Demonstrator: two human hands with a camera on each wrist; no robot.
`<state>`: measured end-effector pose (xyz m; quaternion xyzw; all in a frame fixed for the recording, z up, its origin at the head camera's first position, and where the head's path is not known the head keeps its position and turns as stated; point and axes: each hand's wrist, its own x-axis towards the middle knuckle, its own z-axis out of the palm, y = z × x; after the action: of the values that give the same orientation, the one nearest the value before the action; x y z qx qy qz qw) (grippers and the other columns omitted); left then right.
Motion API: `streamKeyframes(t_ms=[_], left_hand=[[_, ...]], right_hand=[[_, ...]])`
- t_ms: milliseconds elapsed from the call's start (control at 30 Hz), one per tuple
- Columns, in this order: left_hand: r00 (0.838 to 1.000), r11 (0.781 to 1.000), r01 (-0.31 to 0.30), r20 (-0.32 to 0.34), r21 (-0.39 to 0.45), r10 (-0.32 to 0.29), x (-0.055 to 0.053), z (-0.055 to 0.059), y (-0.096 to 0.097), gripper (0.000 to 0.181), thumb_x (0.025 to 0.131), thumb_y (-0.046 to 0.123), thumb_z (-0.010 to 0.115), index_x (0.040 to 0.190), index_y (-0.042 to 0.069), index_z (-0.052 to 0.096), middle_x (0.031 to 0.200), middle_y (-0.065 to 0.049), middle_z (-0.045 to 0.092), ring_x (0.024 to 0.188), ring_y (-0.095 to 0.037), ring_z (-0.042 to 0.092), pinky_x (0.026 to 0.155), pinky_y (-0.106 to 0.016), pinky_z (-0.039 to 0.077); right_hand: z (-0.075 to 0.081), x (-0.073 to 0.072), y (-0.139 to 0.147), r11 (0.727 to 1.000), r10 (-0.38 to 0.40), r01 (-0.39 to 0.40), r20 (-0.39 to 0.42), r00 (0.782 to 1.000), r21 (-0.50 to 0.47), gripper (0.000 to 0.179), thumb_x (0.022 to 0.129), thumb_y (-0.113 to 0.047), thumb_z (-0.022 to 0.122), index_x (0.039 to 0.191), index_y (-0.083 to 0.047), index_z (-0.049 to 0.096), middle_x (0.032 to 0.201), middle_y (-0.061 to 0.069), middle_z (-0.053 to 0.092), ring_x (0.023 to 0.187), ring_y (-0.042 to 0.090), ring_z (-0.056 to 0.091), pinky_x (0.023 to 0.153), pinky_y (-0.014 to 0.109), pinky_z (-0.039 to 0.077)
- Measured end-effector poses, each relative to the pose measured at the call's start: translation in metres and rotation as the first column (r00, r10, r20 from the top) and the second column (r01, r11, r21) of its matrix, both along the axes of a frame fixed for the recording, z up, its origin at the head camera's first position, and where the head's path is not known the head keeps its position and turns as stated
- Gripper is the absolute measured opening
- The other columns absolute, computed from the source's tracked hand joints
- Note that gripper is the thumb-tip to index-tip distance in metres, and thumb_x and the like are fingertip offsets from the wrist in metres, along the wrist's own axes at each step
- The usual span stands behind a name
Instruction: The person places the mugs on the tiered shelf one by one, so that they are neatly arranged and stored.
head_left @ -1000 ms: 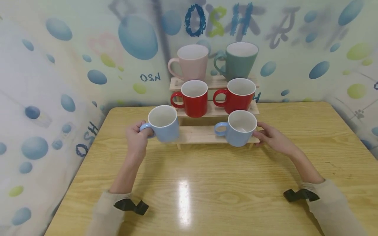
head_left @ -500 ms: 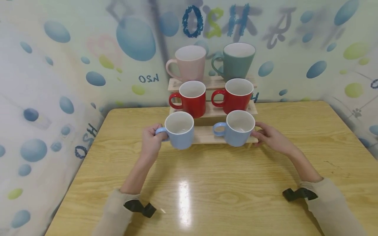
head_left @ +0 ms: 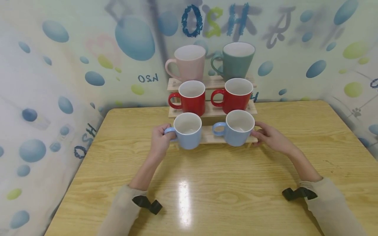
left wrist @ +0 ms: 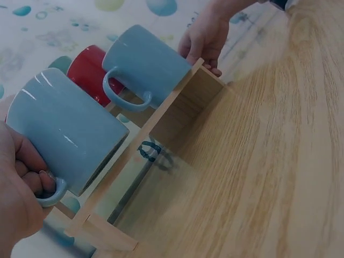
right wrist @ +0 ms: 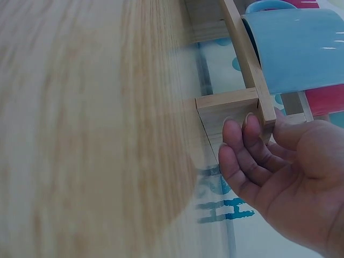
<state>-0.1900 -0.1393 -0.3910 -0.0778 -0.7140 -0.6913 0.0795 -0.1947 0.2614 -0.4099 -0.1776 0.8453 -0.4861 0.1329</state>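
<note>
My left hand (head_left: 160, 139) grips the handle of a light blue mug (head_left: 189, 134). This mug is upright, close over the left part of the lowest board of a three-tier wooden rack (head_left: 208, 133). A second blue mug (head_left: 238, 129) stands on the same board at the right, its handle pointing left. At the board's right end, my right hand (right wrist: 290, 166) holds the rack, thumb above and curled fingers below, as the right wrist view shows. In the left wrist view a dark strip of the gripped mug's underside (left wrist: 102, 166) shows beside the board.
Two red mugs (head_left: 192, 100) stand on the middle tier. The top tier bears a pink mug (head_left: 190, 64) and a green mug (head_left: 237, 60). The rack is near the back of the wooden table (head_left: 236, 190), before a patterned wall (head_left: 127, 85).
My left hand has carried its blue mug rightward and slightly down, from beyond the rack's left end to over the lowest board. My right hand has stayed at the rack's right end.
</note>
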Motion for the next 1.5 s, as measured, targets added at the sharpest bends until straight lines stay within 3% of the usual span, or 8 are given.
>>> streamKeyframes(t_ms=[467,867,1200,1233,1400,1500], left_hand=[[0.999,1.0,0.022,0.032,-0.011,-0.022,-0.012,-0.008,0.008,0.033,0.073,-0.017,0.047,0.057,0.009,0.035,0.054,0.003,0.03,0.055,-0.012,0.027,0.055,-0.026,0.025],[1.0,1.0,0.012,0.012,0.006,-0.012,-0.013,-0.009,0.009,0.034,0.075,-0.018,0.047,0.057,0.009,0.037,0.053,0.004,0.031,0.055,-0.012,0.029,0.055,-0.025,0.026],[0.998,0.986,0.042,-0.031,-0.164,-0.048,-0.01,-0.007,-0.001,0.028,0.082,-0.014,0.054,0.065,0.006,0.042,0.06,0.001,0.035,0.061,-0.015,0.036,0.059,-0.026,0.031],[0.998,0.982,0.048,-0.032,-0.184,-0.054,-0.007,-0.001,-0.001,0.027,0.081,-0.014,0.054,0.066,0.005,0.043,0.061,0.0,0.036,0.064,-0.016,0.037,0.06,-0.026,0.032],[0.994,0.966,0.071,-0.057,-0.247,-0.088,-0.008,-0.002,-0.008,0.009,0.085,-0.013,0.059,0.086,-0.005,0.055,0.08,-0.008,0.053,0.079,-0.018,0.05,0.071,-0.025,0.041],[0.989,0.963,0.112,-0.07,-0.245,-0.132,-0.011,-0.007,-0.012,0.015,0.086,-0.012,0.06,0.1,-0.009,0.056,0.094,-0.016,0.059,0.089,-0.019,0.055,0.081,-0.025,0.046]], right_hand=[[-0.003,-0.001,0.001,1.0,-0.007,0.007,0.013,1.0,-0.014,0.053,0.107,-0.015,0.048,0.151,0.008,0.029,0.116,0.029,0.066,0.087,0.028,0.073,0.084,0.032,0.057],[-0.001,-0.001,0.0,1.0,-0.005,0.005,0.014,1.0,-0.009,0.05,0.108,-0.015,0.047,0.149,0.008,0.03,0.115,0.028,0.067,0.088,0.027,0.073,0.084,0.033,0.057],[-0.002,-0.001,0.001,1.0,-0.001,0.001,0.018,1.0,-0.007,0.05,0.108,-0.015,0.047,0.149,0.008,0.031,0.112,0.025,0.068,0.088,0.027,0.073,0.086,0.035,0.057],[-0.002,-0.001,0.001,1.0,0.0,0.001,0.019,1.0,-0.008,0.05,0.107,-0.015,0.048,0.149,0.008,0.031,0.112,0.025,0.068,0.088,0.027,0.073,0.086,0.035,0.057],[-0.002,-0.001,0.001,1.0,0.001,-0.001,0.018,1.0,-0.01,0.051,0.107,-0.015,0.048,0.149,0.008,0.03,0.112,0.026,0.067,0.088,0.026,0.073,0.086,0.035,0.057],[-0.002,-0.001,0.001,1.0,0.003,-0.002,0.017,1.0,-0.013,0.051,0.107,-0.014,0.048,0.149,0.008,0.03,0.111,0.026,0.067,0.088,0.027,0.073,0.085,0.036,0.057]])
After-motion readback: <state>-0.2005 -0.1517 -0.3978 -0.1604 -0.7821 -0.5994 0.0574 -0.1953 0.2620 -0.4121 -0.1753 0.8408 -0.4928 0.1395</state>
